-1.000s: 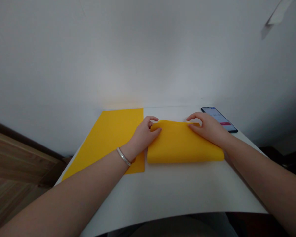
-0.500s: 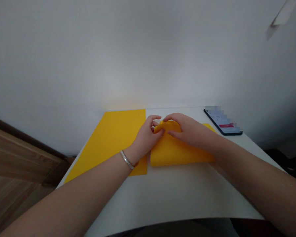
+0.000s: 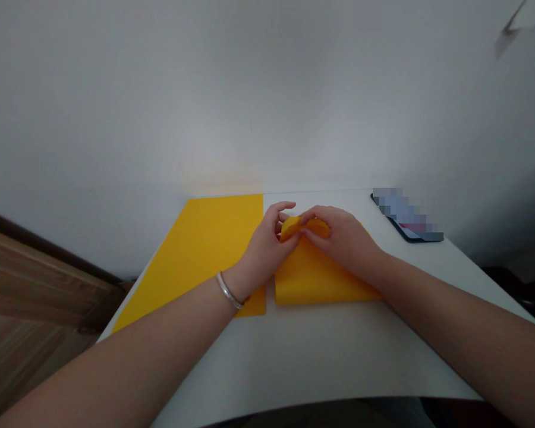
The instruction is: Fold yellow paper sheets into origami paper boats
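A yellow sheet of paper [image 3: 325,279] is bent over on itself, its rounded fold toward me. My left hand [image 3: 271,235] pinches the sheet's raised far edge between thumb and fingers, index finger stretched out above. Close against it, my right hand [image 3: 339,232] grips the same edge, thumb in front and fingertips behind. The thumbs almost meet where the edge curls up. Beneath my left forearm, a second yellow sheet [image 3: 205,249] lies flat. A silver bangle [image 3: 228,291] circles my left wrist.
Both sheets are on a white table [image 3: 294,356] that stands against a pale wall [image 3: 267,95]. A dark-edged phone [image 3: 408,220], partly blurred out, lies at the back right. Wooden panelling [image 3: 35,309] is at the lower left.
My right hand has closed onto the paper's edge, its thumb and fingertips drawing in beside my left thumb. The folded sheet has shifted slightly. My left hand stays nearly in place.
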`<state>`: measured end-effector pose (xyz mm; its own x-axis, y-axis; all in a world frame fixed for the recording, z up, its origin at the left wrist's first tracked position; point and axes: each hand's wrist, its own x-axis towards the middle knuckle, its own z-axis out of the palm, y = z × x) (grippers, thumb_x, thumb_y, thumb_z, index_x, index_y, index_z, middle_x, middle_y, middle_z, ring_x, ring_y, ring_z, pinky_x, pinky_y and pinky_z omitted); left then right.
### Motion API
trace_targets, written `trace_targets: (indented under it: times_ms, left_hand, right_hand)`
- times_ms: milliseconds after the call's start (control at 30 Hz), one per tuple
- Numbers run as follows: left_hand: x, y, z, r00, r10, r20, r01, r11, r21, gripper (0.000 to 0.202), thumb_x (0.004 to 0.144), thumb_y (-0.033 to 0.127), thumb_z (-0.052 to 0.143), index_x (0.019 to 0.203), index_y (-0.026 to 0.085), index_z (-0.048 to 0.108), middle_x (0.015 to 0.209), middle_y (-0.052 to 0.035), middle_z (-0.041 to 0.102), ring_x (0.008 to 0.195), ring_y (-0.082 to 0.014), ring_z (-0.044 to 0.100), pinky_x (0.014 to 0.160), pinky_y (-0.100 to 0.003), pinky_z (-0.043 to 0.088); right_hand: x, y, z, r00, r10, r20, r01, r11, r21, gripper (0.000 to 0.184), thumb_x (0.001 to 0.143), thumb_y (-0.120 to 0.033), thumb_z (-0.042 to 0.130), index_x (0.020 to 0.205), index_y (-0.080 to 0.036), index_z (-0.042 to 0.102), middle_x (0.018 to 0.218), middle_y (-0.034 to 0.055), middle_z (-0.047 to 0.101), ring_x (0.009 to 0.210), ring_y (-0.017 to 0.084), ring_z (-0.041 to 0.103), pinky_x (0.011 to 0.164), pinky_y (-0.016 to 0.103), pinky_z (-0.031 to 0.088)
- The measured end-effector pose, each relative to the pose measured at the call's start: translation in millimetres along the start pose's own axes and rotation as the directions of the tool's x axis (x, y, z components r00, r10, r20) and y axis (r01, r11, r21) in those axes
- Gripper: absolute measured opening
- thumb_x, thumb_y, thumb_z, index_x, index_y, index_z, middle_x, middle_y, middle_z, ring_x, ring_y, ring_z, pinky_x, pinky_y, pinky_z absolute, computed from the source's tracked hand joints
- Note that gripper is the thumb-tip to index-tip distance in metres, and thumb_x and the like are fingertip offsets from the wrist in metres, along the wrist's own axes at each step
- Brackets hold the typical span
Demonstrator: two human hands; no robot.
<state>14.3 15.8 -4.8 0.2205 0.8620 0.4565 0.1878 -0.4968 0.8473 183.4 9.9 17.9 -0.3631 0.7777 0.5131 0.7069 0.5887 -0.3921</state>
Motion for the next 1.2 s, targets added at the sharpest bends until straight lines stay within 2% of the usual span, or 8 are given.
trace_targets:
  times_ms: [200,333,600,767,867,967,1067,1200]
  left_hand:
    - [-1,4,-0.5,0.998,0.044,-0.033,-0.042,0.998,0.055,0.053,0.073,0.008,0.064,0.119,0.021,0.043,0.077,0.0050,0.047,0.057,-0.0054,0.043,0.051,-0.017,0.037]
    - [-3,4,-0.9,0.998,0.037,-0.046,-0.037,0.999,0.012,0.056,0.073,0.006,0.062,0.122,0.024,0.041,0.085,0.0034,0.047,0.057,-0.0038,0.042,0.050,-0.015,0.037]
    - [-6,4,-1.5,1.000,0.011,-0.022,-0.012,0.999,-0.046,0.050,0.076,0.015,0.063,0.122,0.023,0.045,0.088,0.0002,0.053,0.069,-0.0090,0.053,0.056,-0.018,0.044]
    - [-6,6,-3.5,0.999,-0.035,-0.004,0.036,0.997,0.064,0.031,0.079,0.021,0.062,0.109,0.021,0.059,0.102,-0.0039,0.061,0.081,-0.0133,0.055,0.065,-0.022,0.046]
    - [-6,8,-4.9,0.998,-0.061,-0.021,0.063,0.993,0.102,0.030,0.080,0.023,0.062,0.110,0.022,0.062,0.090,-0.0020,0.062,0.074,-0.0129,0.052,0.062,-0.023,0.043]
    - [-6,8,-5.0,0.989,-0.146,-0.024,0.147,0.989,0.024,0.034,0.085,0.029,0.057,0.117,0.021,0.061,0.078,-0.0008,0.059,0.065,-0.0122,0.049,0.057,-0.023,0.041]
    - [-6,9,-4.5,0.971,-0.236,0.040,0.238,0.970,-0.049,0.028,0.089,0.037,0.049,0.100,0.017,0.065,0.074,-0.0015,0.059,0.063,-0.0125,0.051,0.054,-0.023,0.040]
    - [-8,9,-4.6,0.962,-0.268,0.055,0.265,0.963,0.054,0.037,0.088,0.044,0.047,0.066,0.016,0.055,0.061,0.0009,0.050,0.055,-0.0109,0.044,0.047,-0.022,0.033]
  right_hand:
    - [0,0,-1,1.000,0.027,0.006,-0.027,0.999,-0.033,0.019,0.079,-0.019,0.058,0.096,-0.022,0.063,0.098,0.0016,0.071,0.089,0.021,0.064,0.085,0.035,0.046]
    - [0,2,-4,0.996,0.081,0.028,-0.081,0.996,-0.022,0.020,0.078,-0.025,0.061,0.097,-0.022,0.063,0.099,0.0025,0.071,0.090,0.021,0.064,0.083,0.036,0.046]
    - [2,5,-8,0.990,0.129,0.050,-0.135,0.979,0.155,0.004,0.078,-0.023,0.061,0.076,-0.022,0.064,0.083,-0.0011,0.070,0.080,0.016,0.062,0.078,0.030,0.045]
    - [1,8,-7,0.988,0.151,0.038,-0.156,0.966,0.208,0.005,0.078,-0.025,0.061,0.077,-0.023,0.065,0.083,-0.0010,0.071,0.081,0.017,0.063,0.078,0.031,0.046]
    - [1,9,-7,0.988,0.155,0.022,-0.157,0.970,0.188,0.007,0.078,-0.026,0.060,0.078,-0.023,0.066,0.083,-0.0008,0.072,0.080,0.018,0.064,0.077,0.032,0.047]
    - [1,9,-9,0.990,0.139,-0.002,-0.137,0.980,0.141,0.008,0.079,-0.026,0.060,0.079,-0.023,0.067,0.083,-0.0006,0.072,0.079,0.018,0.064,0.076,0.032,0.047]
    - [1,7,-11,0.992,0.122,-0.025,-0.118,0.987,0.106,0.007,0.079,-0.026,0.061,0.079,-0.023,0.066,0.082,-0.0006,0.071,0.079,0.017,0.064,0.076,0.032,0.047]
    - [1,6,-13,0.989,0.147,-0.026,-0.144,0.984,0.104,0.005,0.078,-0.024,0.061,0.077,-0.023,0.066,0.081,-0.0010,0.071,0.078,0.017,0.065,0.075,0.032,0.048]
